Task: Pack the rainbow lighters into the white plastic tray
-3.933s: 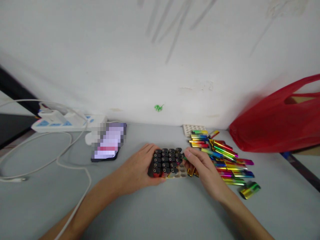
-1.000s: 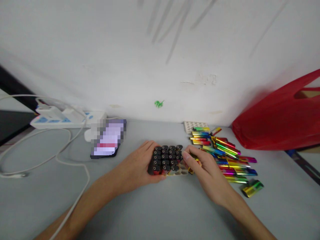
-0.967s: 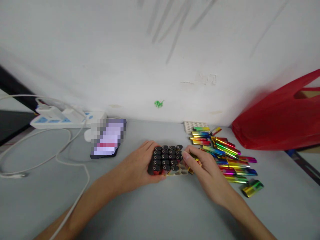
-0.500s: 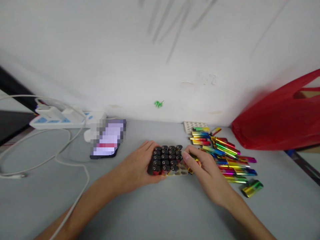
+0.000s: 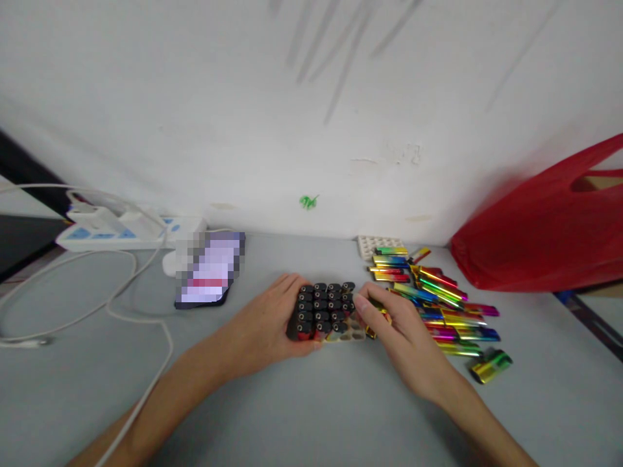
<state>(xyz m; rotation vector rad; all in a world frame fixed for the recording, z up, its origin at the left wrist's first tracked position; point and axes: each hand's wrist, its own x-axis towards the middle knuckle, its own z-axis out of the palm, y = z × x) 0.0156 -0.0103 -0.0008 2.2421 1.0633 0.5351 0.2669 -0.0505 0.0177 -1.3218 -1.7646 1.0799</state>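
Upright lighters (image 5: pixel 321 305) with black tops stand in rows in a pale tray with round holes (image 5: pixel 345 337). Several holes at its near right corner show no lighter. My left hand (image 5: pixel 272 318) wraps round the tray's left side, thumb at the near edge, fingers at the far side. At the right side my right hand (image 5: pixel 396 331) is closed, thumb and index finger pinched against a black-topped lighter at the end of a row. Below these fingers a gold lighter (image 5: pixel 382 316) shows, partly hidden by the hand. Loose shiny coloured lighters (image 5: pixel 452 318) lie in a pile to the right.
Another pale holed tray (image 5: pixel 367 246) lies by the wall behind the pile. A red bag (image 5: pixel 535 233) stands at the right. On the left are a phone (image 5: pixel 211 269), a white power strip (image 5: pixel 121 237) and a white cable (image 5: pixel 146 320) that crosses over my left forearm.
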